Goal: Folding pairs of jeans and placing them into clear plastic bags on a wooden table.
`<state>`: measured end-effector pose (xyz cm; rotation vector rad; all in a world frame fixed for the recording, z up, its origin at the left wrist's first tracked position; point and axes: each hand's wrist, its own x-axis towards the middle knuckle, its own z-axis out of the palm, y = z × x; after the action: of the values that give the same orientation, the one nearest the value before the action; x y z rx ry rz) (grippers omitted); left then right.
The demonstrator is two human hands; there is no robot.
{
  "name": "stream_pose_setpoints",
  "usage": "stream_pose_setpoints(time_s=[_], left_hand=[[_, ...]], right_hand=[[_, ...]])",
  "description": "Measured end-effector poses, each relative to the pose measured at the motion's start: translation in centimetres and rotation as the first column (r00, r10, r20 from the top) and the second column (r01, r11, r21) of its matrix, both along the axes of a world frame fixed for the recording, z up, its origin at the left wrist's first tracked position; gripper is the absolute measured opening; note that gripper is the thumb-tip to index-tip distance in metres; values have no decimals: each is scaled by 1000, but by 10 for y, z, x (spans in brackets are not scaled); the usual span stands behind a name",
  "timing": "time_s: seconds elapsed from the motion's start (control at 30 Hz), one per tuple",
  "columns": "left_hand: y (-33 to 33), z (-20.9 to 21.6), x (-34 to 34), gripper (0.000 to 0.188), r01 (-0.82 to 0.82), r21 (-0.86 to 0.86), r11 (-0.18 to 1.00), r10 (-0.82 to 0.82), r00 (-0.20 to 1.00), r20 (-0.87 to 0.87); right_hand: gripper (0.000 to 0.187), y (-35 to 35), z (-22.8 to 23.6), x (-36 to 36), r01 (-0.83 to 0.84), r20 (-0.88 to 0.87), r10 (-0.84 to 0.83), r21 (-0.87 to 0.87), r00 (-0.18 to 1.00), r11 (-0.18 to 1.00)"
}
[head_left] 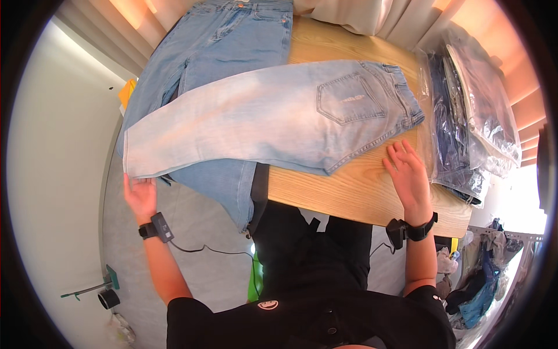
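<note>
A pair of pale, faded blue jeans [250,116] lies folded lengthwise, with its back pocket facing up and its waistband at the right. My left hand [141,198] is at the near corner of the leg hem, palm up, thumb beside the edge and the other fingertips partly hidden at the cloth; it appears to hold the hem. My right hand [409,177] is open with fingers apart, over the table just below the waistband, apart from the cloth. Under the faded pair, a second pair of mid-blue jeans [232,43] is spread out, one leg hanging past the table's near edge.
The wooden table [325,192] carries a stack of clear-bagged jeans [465,116] at its right. Curtains [360,14] hang behind, and a white wall [58,163] stands at the left. A cable [212,250] runs from my left wrist device. Clothes [482,291] hang at the lower right.
</note>
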<state>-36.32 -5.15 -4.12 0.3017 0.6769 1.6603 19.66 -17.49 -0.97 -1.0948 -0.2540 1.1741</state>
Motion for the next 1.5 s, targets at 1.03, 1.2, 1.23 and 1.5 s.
stream_pose_setpoints(time_s=[1.03, 1.2, 1.23, 1.5], left_hand=[[30, 53, 325, 57, 405, -61, 912, 319, -796, -514], [35, 21, 332, 60, 376, -313, 872, 177, -840, -513], [31, 27, 333, 60, 384, -335, 860, 177, -842, -510], [40, 25, 338, 52, 627, -194, 754, 505, -743, -440]], right_hand=[[41, 99, -46, 46, -39, -451, 247, 422, 858, 906], [40, 100, -48, 40, 17, -443, 162, 372, 882, 928], [40, 100, -50, 41, 23, -447, 158, 374, 880, 927], [39, 103, -61, 44, 37, -394, 144, 417, 908, 908]])
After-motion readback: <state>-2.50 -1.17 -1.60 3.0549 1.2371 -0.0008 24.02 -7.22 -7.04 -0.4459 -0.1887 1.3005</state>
